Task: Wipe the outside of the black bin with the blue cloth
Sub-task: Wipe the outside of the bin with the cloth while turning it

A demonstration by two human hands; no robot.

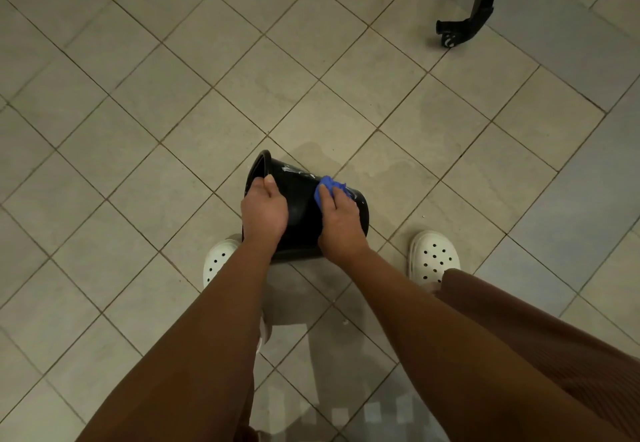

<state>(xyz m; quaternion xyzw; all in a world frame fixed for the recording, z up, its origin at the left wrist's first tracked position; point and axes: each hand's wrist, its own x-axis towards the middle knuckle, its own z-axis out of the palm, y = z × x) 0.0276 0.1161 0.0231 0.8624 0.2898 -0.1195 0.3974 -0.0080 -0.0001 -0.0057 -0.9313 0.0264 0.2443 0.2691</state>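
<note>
A small black bin (302, 206) is tipped on its side above the tiled floor, its open mouth facing left and its base to the right. My left hand (264, 209) grips the bin's rim, thumb on the outer wall. My right hand (341, 222) presses a crumpled blue cloth (329, 188) against the upper outer wall near the base. White smears show on the bin's top side. The lower part of the bin is hidden behind my hands and wrists.
My feet in white perforated clogs (434, 256) stand either side of the bin on beige floor tiles (145, 137). A black furniture leg with a caster (465, 24) stands at the far right. Wet patches mark the tiles beyond the bin.
</note>
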